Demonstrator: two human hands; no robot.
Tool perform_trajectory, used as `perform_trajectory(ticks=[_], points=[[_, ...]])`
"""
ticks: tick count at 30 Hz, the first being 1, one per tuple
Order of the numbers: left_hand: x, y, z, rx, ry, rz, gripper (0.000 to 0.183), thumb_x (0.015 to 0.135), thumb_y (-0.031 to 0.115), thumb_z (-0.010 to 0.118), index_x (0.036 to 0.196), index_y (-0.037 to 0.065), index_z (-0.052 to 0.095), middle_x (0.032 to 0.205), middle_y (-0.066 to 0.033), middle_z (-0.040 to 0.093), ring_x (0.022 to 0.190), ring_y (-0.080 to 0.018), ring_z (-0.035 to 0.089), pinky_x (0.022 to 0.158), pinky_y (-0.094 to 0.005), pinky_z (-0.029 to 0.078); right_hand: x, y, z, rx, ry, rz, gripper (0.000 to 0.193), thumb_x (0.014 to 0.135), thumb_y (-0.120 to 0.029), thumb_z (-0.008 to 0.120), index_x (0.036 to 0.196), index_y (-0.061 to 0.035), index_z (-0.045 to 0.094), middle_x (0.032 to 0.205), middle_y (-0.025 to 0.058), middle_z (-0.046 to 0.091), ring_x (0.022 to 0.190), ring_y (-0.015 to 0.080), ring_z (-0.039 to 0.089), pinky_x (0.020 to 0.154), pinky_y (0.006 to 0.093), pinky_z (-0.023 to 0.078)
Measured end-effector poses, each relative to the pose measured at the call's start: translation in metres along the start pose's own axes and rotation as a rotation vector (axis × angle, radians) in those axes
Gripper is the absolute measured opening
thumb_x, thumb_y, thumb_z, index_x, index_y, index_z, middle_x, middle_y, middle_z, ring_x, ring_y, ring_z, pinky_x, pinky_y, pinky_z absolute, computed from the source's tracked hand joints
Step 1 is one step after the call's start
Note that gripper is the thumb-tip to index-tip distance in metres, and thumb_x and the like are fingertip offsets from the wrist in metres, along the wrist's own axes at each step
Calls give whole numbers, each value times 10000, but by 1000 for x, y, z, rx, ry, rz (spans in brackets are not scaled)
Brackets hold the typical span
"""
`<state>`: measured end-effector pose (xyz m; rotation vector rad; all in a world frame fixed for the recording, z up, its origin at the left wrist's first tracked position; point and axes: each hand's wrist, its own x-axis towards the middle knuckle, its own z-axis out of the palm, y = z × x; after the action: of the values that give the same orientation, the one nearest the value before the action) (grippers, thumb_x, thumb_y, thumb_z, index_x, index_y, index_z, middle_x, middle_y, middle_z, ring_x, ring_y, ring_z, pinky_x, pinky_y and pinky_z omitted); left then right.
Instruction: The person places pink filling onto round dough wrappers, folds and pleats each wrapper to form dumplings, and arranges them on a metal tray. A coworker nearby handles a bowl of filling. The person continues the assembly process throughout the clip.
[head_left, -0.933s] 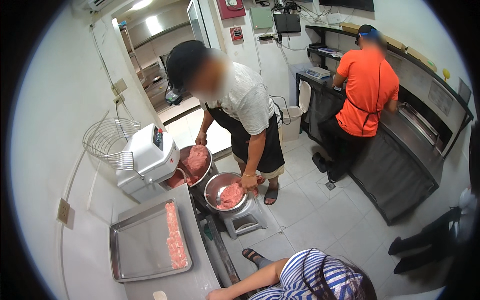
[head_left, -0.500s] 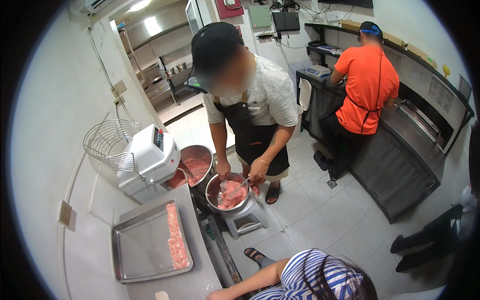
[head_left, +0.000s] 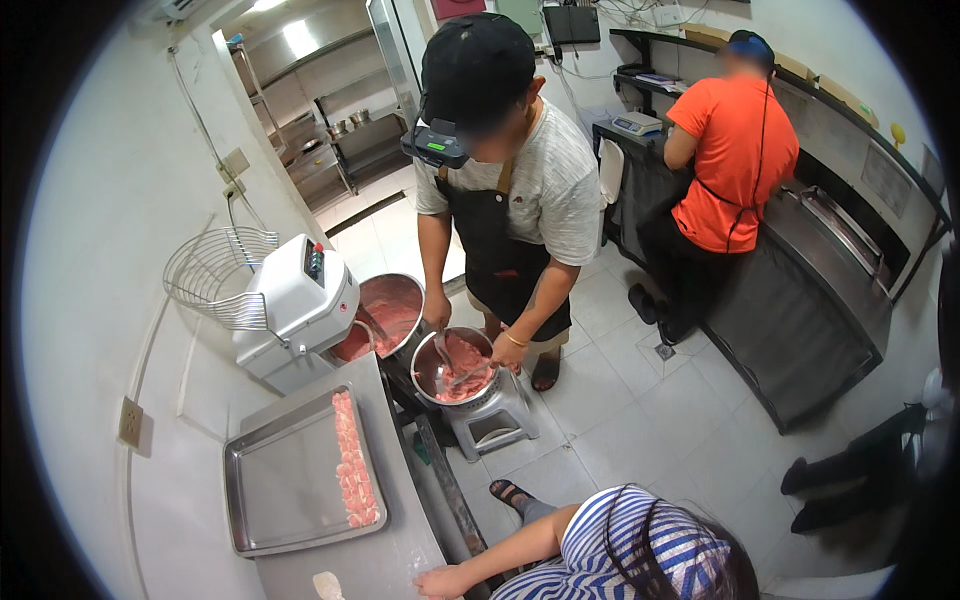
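Neither my left hand nor my right hand is in view. Nearest me on the left, a metal tray (head_left: 290,478) lies on a steel table (head_left: 385,555), with a row of pink meat pieces (head_left: 352,465) along its right side. A pale flat piece (head_left: 327,586) rests on the table below the tray. Another person's hand (head_left: 440,582), from a striped sleeve, touches the table. Across from me, a person in a black apron (head_left: 490,240) works a metal utensil through raw pink meat (head_left: 466,368) in a steel bowl (head_left: 424,372), one hand at the rim.
The bowl stands on a grey plastic stool (head_left: 492,428). A white mixer (head_left: 305,300) with a wire guard has a larger meat-filled bowl (head_left: 392,300) beside it. A person in an orange shirt (head_left: 738,165) faces the back-right counter. The striped-shirt person (head_left: 620,550) fills the lower edge.
The aproned person's head has come up and moved right, showing a device on the cap. Their utensil has shifted in the meat. The striped-sleeve hand shows more fully on the table.
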<state>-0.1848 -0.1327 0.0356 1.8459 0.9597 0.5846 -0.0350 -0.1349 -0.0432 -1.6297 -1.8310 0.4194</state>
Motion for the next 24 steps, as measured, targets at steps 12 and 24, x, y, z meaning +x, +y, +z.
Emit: perform_trajectory(ticks=[12,24], points=[[6,-25,-1,-91,-79,-91,268,866,135,684,1078,-8,605,943,-84,662,814,-161,619,736,-285,510,4,2,-1,-26,-28,10,207,676,-132,666,789,42,667,954,220,604,895,369,634,759,420,527],[14,-27,9,31,13,29,307,836,164,713,1052,17,553,937,-124,602,852,-188,556,751,-300,477,-7,-1,-20,36,-57,-8,147,704,-151,635,762,-18,614,869,180,579,858,368,586,789,449,486]])
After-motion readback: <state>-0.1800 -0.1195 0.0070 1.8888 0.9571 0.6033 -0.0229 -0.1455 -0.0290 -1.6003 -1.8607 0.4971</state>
